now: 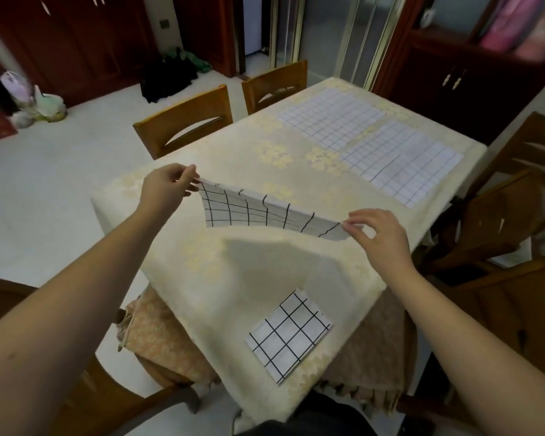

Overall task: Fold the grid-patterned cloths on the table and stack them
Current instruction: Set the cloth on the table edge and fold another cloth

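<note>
A white cloth with a black grid (pixel 258 214) hangs in the air above the middle of the table, doubled over and stretched between both hands. My left hand (pixel 166 188) pinches its left top corner and my right hand (pixel 376 236) pinches its right top corner. A folded black-grid cloth (pixel 288 335) lies flat near the table's front edge. Two unfolded cloths with a fine pale grid lie flat at the far end: one (pixel 331 116) further back, the other (pixel 401 160) to its right.
The table wears a cream flowered tablecloth (pixel 265 272). Wooden chairs stand along the left side (pixel 186 121) and far left (pixel 276 83), more on the right (pixel 497 221). A dark wooden cabinet (pixel 472 86) stands behind the table's far right corner.
</note>
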The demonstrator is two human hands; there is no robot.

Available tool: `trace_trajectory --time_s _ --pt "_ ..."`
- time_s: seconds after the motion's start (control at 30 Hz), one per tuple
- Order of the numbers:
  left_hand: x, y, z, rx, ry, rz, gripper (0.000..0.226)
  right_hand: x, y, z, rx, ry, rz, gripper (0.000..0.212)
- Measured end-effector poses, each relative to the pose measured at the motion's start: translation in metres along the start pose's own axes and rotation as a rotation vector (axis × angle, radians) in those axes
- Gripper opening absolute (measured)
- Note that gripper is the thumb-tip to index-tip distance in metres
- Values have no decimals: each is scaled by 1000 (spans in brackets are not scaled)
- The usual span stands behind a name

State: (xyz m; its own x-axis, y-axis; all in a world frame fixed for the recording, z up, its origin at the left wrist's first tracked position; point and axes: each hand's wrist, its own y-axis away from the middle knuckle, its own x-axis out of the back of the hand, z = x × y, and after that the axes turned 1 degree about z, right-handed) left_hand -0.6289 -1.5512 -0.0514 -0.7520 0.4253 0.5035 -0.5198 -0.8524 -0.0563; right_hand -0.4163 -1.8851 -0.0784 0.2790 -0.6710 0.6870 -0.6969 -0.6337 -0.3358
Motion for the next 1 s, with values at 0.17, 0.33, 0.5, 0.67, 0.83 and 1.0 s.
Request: trace_trajectory --time_s 0.17,0.33,0.5,0.67,0.83,1.0 --pt "-12 34 -57 150 83 2 7 -36 59 23 110 77 -160 6" --pt "-41 74 -114 457 267 -13 24 -68 106 39 -25 170 -452 21" --pt "-73 102 -149 876 666 -80 51 -88 125 45 -168 186 -722 46" --pt "-101 132 -151 1007 696 -82 29 -92 118 45 -288 91 -707 43" --pt "-128 158 -133 1069 601 -164 22 -91 97 60 -381 15 -692 39" --pt "-157 177 -115 1078 528 -201 14 -95 65 80 -429 -42 -682 35"
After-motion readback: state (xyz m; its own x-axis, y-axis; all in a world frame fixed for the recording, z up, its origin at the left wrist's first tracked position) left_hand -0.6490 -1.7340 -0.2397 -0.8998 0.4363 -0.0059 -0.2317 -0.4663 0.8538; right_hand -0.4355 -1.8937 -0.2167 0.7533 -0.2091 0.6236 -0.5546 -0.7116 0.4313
